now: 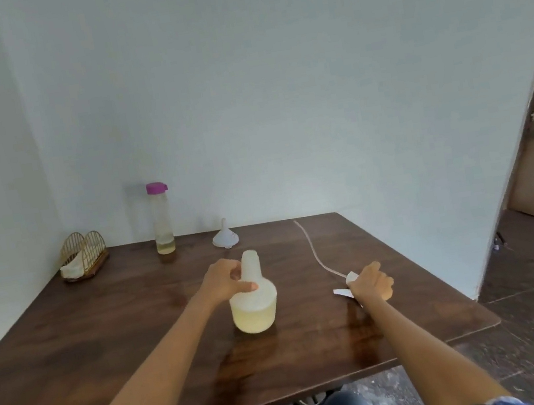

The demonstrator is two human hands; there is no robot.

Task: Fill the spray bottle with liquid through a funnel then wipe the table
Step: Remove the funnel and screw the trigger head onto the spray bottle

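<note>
My left hand (227, 282) is curled, thumb extended, arm reaching forward. My right hand (371, 282) is closed in a loose fist, knuckles up, arm outstretched.

The left hand (224, 283) grips the open spray bottle's (253, 299) neck. The right hand (373, 283) closes over the sprayer head (342, 289) on the table (104, 330).

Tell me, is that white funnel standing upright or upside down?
Upside down: the funnel rests on its wide mouth on the table, spout pointing up.

Dark wooden table (104, 330): spray bottle (253, 299), funnel (225, 237), tall bottle (161, 218), perhaps napkin rack (83, 255).
</note>
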